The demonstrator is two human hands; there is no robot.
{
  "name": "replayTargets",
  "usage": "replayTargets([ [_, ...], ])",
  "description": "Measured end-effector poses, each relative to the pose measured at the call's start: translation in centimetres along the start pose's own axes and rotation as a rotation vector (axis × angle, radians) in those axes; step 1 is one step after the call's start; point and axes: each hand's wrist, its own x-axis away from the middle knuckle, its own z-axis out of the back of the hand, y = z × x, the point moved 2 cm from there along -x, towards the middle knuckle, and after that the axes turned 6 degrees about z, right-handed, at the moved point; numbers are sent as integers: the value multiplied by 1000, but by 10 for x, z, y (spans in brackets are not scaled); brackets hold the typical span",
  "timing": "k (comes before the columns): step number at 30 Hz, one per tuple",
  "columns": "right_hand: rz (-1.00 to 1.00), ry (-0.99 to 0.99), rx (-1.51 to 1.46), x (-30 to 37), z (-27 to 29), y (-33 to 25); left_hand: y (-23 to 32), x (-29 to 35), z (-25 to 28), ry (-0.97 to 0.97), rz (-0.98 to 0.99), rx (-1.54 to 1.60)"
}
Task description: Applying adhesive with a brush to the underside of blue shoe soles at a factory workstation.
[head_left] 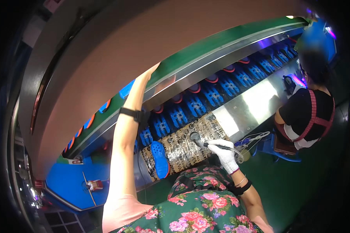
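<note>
My left arm stretches up to the green upper belt, and the fingers of my left hand [148, 72] are hidden behind the brown overhead panel. In a white glove, my right hand [224, 153] is closed around the black handle of a brush [196, 138]. The brush's round grey head rests on or just above the taped cardboard [182, 149] covering part of the metal bench. Left of the brush, a blue clog [159, 158] with an orange edge lies on the cardboard, apart from both hands.
Beyond the cardboard runs a lower line of blue holders [196, 105], some with orange-edged shoe parts. More blue and orange pieces [90, 121] lie along the upper belt [206, 43]. A co-worker [309, 112] sits at the right. A blue table [68, 182] stands at lower left.
</note>
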Motion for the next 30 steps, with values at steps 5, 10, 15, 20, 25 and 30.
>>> replayTargets([
  [5, 12, 18, -75, -6, 8, -1, 19, -87, -16, 225, -181, -748],
  [10, -27, 54, -125, -8, 23, -10, 15, -63, -9, 240, -191, -323],
  [15, 9, 51, -121, -7, 44, -24, -6, 78, 6, 320, -165, 148],
  [20, 43, 97, -144, -16, 58, -45, -27, 225, -37, 286, -123, 352],
  [25, 86, 96, -193, -37, 55, -92, -60, 236, -96, 34, 205, 816],
  [30, 383, 1, 142, -57, 43, -142, -80, 234, -123, -24, 498, 1072],
])
